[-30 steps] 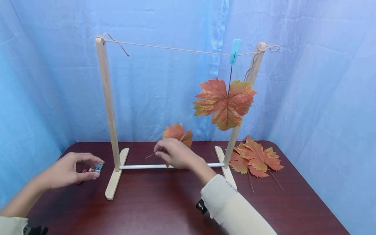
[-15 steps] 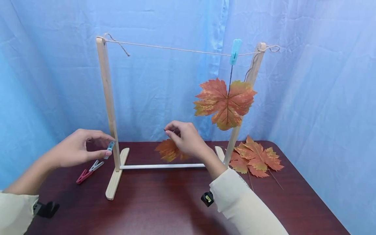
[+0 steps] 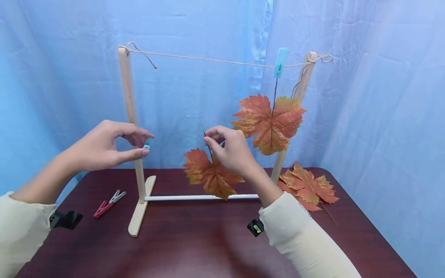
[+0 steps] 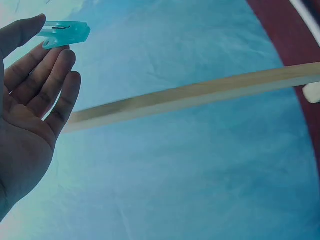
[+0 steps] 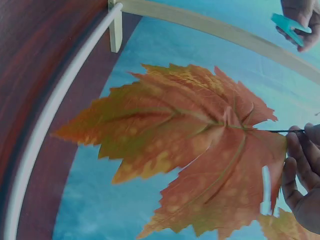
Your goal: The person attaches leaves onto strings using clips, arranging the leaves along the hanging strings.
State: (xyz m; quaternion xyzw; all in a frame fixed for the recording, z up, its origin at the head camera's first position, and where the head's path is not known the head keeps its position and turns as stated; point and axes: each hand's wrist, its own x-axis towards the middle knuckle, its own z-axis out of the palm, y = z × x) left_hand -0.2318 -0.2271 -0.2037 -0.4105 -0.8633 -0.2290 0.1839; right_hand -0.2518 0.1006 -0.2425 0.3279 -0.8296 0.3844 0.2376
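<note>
My left hand (image 3: 107,148) pinches a light-blue clothespin (image 4: 67,33) between thumb and fingertips, raised in front of the stand's left post. My right hand (image 3: 231,148) pinches the dark stem of an orange autumn leaf (image 3: 212,173), which hangs down in front of the white crossbar. In the right wrist view that leaf (image 5: 200,135) fills the middle, its stem between thumb and fingers. Above both hands a twine line (image 3: 208,59) runs between the posts. Near its right end another blue clothespin (image 3: 280,63) clips a larger leaf (image 3: 269,121) by the stem.
The wooden stand has a left post (image 3: 128,88), a right post (image 3: 304,83) and a low white crossbar (image 3: 174,198). A red clothespin (image 3: 102,209) and a white clothespin (image 3: 117,197) lie at left on the dark table (image 3: 167,247). More leaves (image 3: 311,185) lie at right.
Both hands have risen from near the table. The left brought the blue clothespin up and rightward, leaving the red and white ones behind. The right lifted the leaf, which now hangs from its stem.
</note>
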